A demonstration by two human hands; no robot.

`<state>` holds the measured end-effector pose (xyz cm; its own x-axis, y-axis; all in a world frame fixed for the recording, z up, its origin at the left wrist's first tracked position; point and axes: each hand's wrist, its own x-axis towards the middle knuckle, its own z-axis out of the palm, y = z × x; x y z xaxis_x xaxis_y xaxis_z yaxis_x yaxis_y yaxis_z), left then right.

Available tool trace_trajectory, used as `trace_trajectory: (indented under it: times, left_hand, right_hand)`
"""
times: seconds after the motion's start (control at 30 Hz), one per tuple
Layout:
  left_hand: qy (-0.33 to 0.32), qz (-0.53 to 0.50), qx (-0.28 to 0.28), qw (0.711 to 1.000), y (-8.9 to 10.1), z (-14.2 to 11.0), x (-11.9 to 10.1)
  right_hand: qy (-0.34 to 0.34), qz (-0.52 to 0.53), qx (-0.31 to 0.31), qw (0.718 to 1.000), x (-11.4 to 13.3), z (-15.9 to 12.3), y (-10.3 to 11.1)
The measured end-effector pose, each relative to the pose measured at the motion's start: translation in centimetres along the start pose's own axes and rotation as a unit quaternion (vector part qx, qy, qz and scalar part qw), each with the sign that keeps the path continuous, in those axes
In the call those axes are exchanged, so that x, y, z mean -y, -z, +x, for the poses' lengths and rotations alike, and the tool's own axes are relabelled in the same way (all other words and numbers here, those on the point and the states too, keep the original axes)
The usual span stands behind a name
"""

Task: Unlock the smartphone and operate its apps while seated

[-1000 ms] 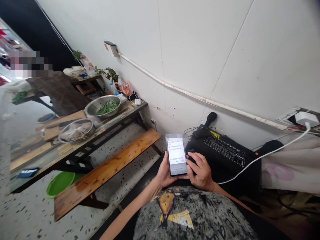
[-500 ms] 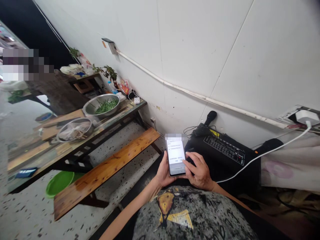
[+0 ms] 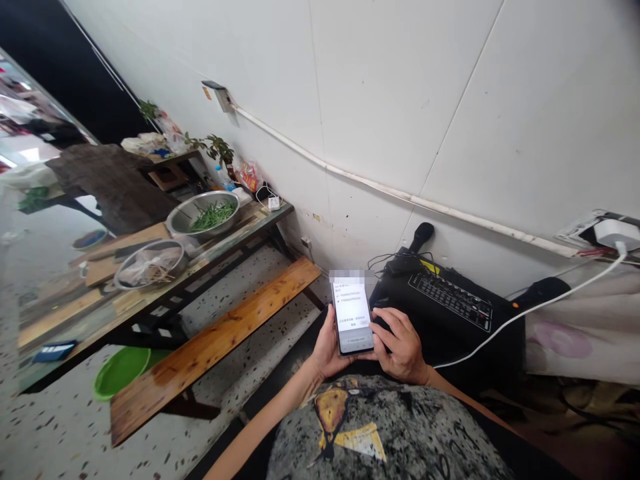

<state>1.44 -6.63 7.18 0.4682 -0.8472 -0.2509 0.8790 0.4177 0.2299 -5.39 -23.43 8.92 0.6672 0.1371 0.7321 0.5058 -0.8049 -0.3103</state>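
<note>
A smartphone point(image 3: 353, 317) with a lit white screen and lines of text is held upright above my lap. My left hand point(image 3: 330, 343) is closed around its left side and lower back, with the thumb along the edge. My right hand point(image 3: 400, 343) grips the lower right side, its fingers bent and the index fingertip at the screen's right edge. A white cable point(image 3: 500, 340) runs from a charger point(image 3: 617, 233) on the wall down behind my right wrist; its far end is hidden.
To the right stands a black speaker box point(image 3: 400, 287) with a control panel point(image 3: 453, 301) and two microphones, one being point(image 3: 423, 235). A wooden bench point(image 3: 215, 347) is on the left. Beyond it, a table point(image 3: 200, 257) bears a metal bowl point(image 3: 173, 223) of green beans. A green basin point(image 3: 120, 373) sits below.
My right index finger has drawn back slightly toward the phone's right edge. The phone stays in both hands, and the view has shifted slightly.
</note>
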Motion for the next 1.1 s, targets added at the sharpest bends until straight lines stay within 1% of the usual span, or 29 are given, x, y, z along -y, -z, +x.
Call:
trace_trajectory:
  times: [0.33, 0.63, 0.8, 0.9, 1.1]
  left_hand:
    - [-0.002, 0.008, 0.013, 1.000, -0.31, -0.02, 0.07]
    - [-0.009, 0.022, -0.026, 0.999, -0.57, -0.06, 0.16]
    - [-0.013, 0.020, -0.032, 0.999, -0.57, -0.04, 0.13]
    - [-0.010, 0.015, -0.029, 0.999, -0.34, 0.05, 0.10]
    - [0.000, 0.012, -0.001, 1.000, -0.01, 0.21, 0.05]
  right_hand:
    - [-0.004, -0.005, 0.002, 1.000, -0.04, -0.01, 0.02]
    - [0.009, -0.001, 0.034, 0.999, -0.14, 0.10, 0.04]
    - [0.010, 0.003, 0.030, 0.999, -0.15, 0.25, 0.11]
    - [0.008, 0.006, 0.019, 1.000, -0.17, 0.10, 0.16]
    - [-0.009, 0.011, 0.015, 1.000, -0.38, -0.14, -0.04]
